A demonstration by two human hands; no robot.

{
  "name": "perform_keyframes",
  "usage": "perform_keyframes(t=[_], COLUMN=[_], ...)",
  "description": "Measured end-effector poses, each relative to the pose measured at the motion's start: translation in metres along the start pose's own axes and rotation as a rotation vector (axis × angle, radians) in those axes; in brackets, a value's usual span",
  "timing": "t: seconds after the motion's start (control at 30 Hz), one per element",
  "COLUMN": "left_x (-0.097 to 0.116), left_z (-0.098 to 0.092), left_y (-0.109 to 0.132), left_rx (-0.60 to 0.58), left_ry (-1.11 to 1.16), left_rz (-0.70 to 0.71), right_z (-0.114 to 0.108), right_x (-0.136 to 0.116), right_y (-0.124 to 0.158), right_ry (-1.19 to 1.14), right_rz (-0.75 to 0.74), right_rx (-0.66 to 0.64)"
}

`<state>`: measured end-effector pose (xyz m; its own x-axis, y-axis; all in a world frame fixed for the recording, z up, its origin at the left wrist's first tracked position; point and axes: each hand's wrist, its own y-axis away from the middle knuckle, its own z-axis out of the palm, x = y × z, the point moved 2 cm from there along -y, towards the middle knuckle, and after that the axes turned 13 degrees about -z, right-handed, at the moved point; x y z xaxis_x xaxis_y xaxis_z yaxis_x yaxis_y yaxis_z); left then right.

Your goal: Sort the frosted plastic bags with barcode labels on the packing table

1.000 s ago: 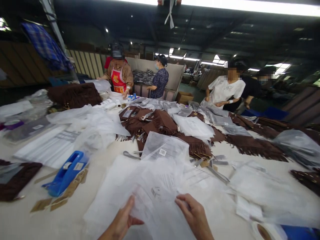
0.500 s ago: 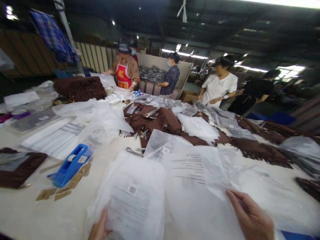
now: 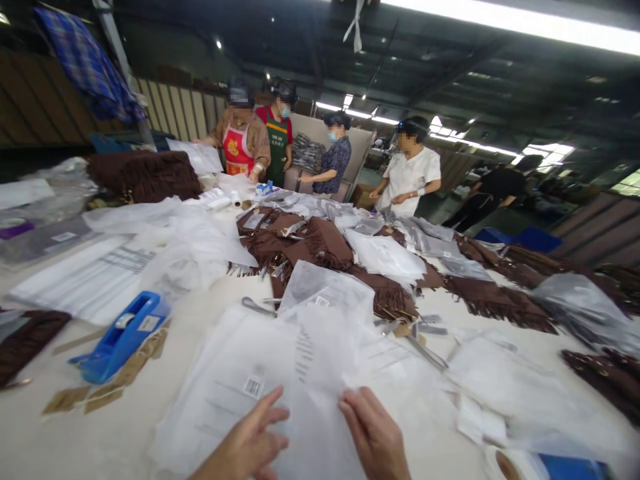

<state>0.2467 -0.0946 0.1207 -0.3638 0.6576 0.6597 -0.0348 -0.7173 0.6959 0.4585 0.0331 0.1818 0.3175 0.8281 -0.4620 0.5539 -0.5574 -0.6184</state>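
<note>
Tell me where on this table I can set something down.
Bare table shows at near left, below the brown tags, and in a strip between the blue tape dispenser and the bag stack near the left hand. The middle is crowded with brown fringed cloth and plastic bags.

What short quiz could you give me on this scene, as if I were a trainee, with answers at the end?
1. Which hand has its fingers closed on the edge of a bag: the left hand or the right hand?
2. Fill the gap: the tape dispenser is coloured ____.
3. Which things lie next to that dispenser?
a) cups
b) brown tags
c) bowls

Key
1. The right hand; the left hand's fingers are spread.
2. Blue.
3. b
</note>
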Motion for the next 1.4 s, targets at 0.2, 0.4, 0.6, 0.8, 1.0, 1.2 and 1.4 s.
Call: perform_keyframes(t=[0.2, 0.4, 0.6, 0.8, 1.0, 1.2, 1.4], left_x=[0.011, 0.013, -0.004, -0.081, -0.095, -0.073, -0.034], left_z=[0.050, 0.030, -0.027, -0.069, -0.067, -0.061, -0.077], left_y=[-0.030, -0.025, -0.021, -0.045, -0.051, -0.037, -0.026], left_rx=[0.027, 0.012, 0.236, 0.553, 0.675, 0.623, 0.533], left_ry=[0.172, 0.392, 0.521, 0.599, 0.478, 0.546, 0.453], left_rz=[-0.041, -0.095, 0.046, -0.166, -0.183, -0.166, -0.041], right_z=[0.067, 0.072, 0.002, -0.079, -0.095, -0.085, -0.084], right_x=[-0.026, -0.016, 0.058, 0.103, 0.108, 0.113, 0.116], right_y=[0.013, 0.015, 0.016, 0.037, 0.029, 0.025, 0.037], right_ry=[-0.220, -0.254, 0.053, 0.180, 0.176, 0.136, 0.150], right_rz=[-0.120, -0.111, 0.136, 0.422, 0.569, 0.493, 0.488], right_rx=[-0.198, -0.249, -0.030, 0.051, 0.126, 0.089, 0.079])
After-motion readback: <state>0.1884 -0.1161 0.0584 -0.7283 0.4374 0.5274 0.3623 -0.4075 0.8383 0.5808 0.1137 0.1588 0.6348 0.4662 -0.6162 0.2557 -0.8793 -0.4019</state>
